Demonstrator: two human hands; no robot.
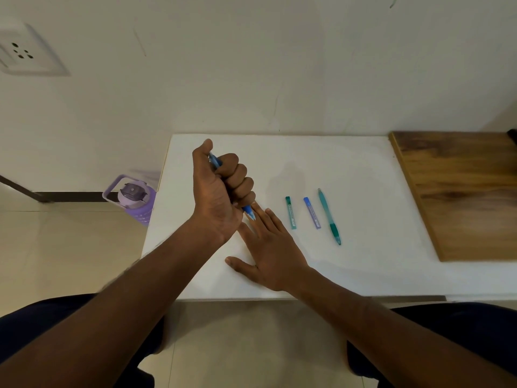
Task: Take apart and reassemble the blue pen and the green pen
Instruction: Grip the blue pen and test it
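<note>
Left hand (216, 191) fisted around blue pen (247, 210), tip down. Right hand (270, 247) flat, fingers apart, on white tabletop (363, 169). Green pen (329, 217) lies nearby.

Cream wall (251, 65) (socket (22, 50) at left), beige tiled floor (70, 242).
</note>
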